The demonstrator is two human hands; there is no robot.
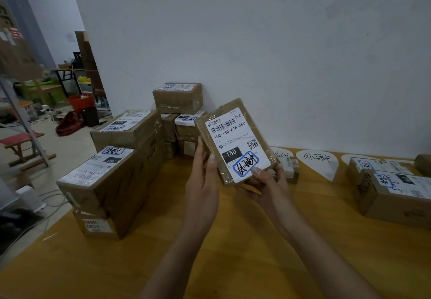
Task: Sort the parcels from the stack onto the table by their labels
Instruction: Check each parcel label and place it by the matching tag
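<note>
Gripping the parcel point(234, 139) low, left hand point(202, 179) and right hand point(267, 183) angle its label point(233, 146) above their thumbs, seemingly for reading

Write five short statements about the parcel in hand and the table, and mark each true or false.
1. The left hand and the right hand both hold the small parcel. True.
2. Its label shows 150 in a black box. True.
3. The small parcel lies flat on the table. False: it is held up, tilted, with its label towards the camera.
4. No boxes stand at the table's right end. False: boxes with labels stand there.
5. A white paper marker with handwriting lies on the table by the wall. True.
</note>
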